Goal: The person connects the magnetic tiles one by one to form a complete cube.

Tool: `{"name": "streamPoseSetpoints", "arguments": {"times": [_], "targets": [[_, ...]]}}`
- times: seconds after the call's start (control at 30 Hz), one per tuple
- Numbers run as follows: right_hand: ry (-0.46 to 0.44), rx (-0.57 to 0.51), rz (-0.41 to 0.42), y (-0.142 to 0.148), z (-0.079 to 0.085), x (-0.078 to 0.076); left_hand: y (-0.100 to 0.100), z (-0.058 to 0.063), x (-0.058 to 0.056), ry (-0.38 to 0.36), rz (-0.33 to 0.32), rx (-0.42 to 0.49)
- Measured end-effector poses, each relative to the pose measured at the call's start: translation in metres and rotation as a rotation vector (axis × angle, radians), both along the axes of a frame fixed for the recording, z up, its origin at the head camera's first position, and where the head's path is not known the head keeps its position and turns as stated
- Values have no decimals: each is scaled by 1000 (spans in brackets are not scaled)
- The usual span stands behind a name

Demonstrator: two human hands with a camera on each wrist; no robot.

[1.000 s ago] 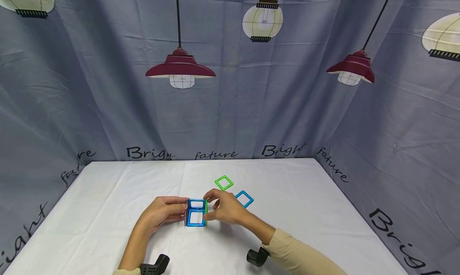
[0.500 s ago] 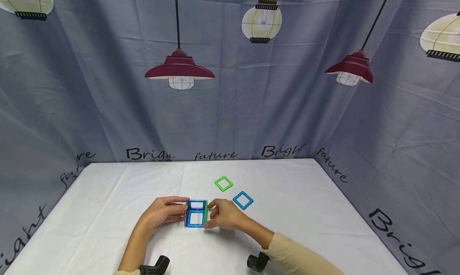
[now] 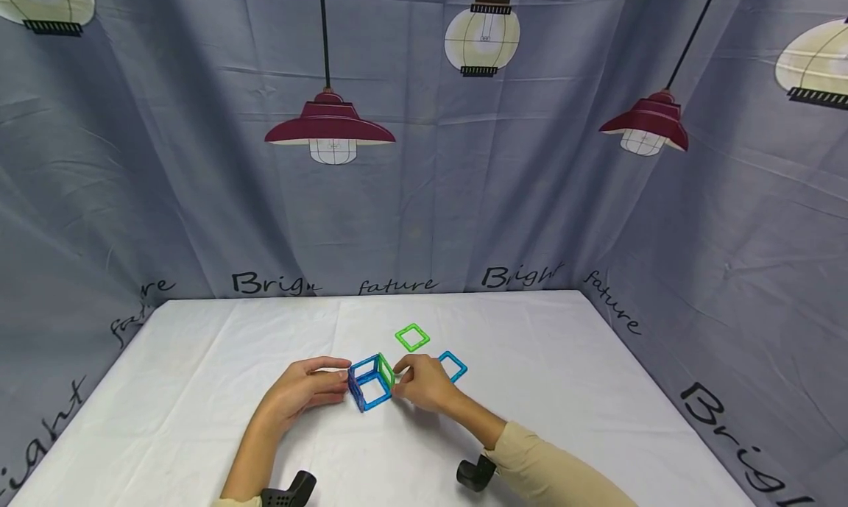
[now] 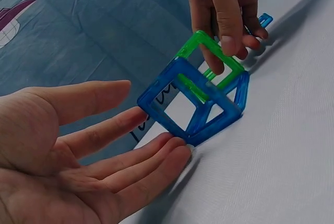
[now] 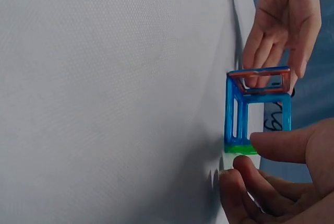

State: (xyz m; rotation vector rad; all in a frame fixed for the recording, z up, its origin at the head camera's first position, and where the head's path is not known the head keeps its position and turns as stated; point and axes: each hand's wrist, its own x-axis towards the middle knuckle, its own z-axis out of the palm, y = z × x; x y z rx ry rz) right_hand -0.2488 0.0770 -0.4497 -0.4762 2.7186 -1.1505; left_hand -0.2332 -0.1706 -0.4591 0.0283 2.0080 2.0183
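Observation:
A box-like frame of magnetic tiles stands on the white table between the hands, with a blue base tile, a blue back tile and a green tile on its right side. The tile on its left side looks blue, with a reddish tint in the right wrist view. My left hand has its fingers extended, their tips touching the left side and the thumb apart. At the opposite side, my right hand pinches the green tile by its edge between thumb and fingers.
Two loose square tiles lie flat beyond the right hand: a green loose tile and a blue loose tile, partly hidden by that hand. A printed grey-blue curtain hangs behind the white tabletop.
The tile frame has turned counter-clockwise in the head view and shifted slightly right, so its green side shows more. My right hand moved a little right and away with it.

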Motion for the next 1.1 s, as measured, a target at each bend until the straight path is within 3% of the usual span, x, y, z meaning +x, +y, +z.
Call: {"name": "streamPoseSetpoints", "arguments": {"times": [0.27,0.7,0.8,0.97,1.1], "targets": [[52,-43,-69,1,-2,-13,-1,2,2,9,-94,-25],[-96,-70,-175,-2,-3,-29,9,5,3,-46,-252,23],[-120,-84,-180,-2,-3,-30,15,5,4,-32,-188,-27],[-140,-81,-173,0,0,-30,30,9,5,43,59,-142],[-189,-43,-136,4,8,-27,43,9,6,97,122,-164]]}}
